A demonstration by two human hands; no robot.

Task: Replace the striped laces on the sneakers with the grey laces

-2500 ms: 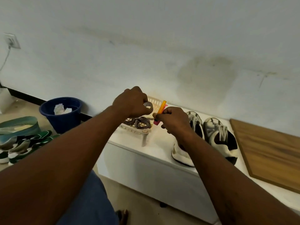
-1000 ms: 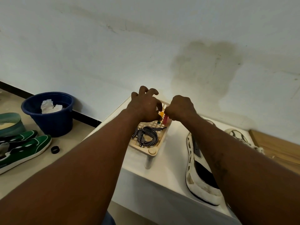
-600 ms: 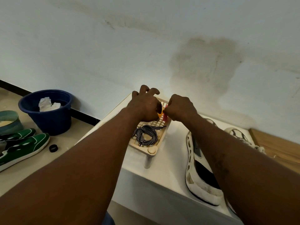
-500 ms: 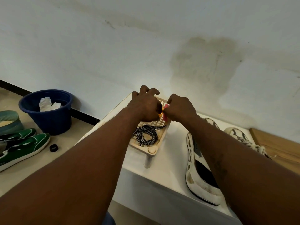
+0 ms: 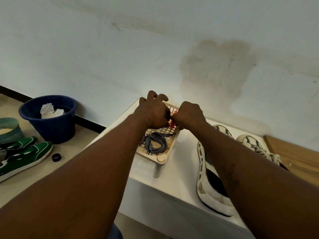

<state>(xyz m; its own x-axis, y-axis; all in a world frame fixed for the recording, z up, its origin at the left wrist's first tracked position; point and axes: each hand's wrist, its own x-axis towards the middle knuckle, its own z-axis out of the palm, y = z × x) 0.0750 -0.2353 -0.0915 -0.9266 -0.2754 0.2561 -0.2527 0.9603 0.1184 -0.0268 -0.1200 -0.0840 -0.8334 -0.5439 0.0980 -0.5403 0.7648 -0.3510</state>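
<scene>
Left hand (image 5: 152,113), right hand (image 5: 189,115) lowered over basket (image 5: 172,147), pinching red item (image 5: 172,125).

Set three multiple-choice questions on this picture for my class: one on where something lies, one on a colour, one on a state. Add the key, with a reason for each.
1. Where do the striped laces lie?
A on a chair
B in the cream lattice tray
C in a drawer

2. What colour are the shoes on the floor?
A green
B red
C yellow

3. How does the blue bucket stand?
A overturned
B upright, with crumpled paper inside
C shut with a lid

Key:
1 B, since the laces lie coiled on the tray's lattice.
2 A, since both shoes are green with pale trim.
3 B, since its open mouth faces up and the paper shows inside.
</scene>
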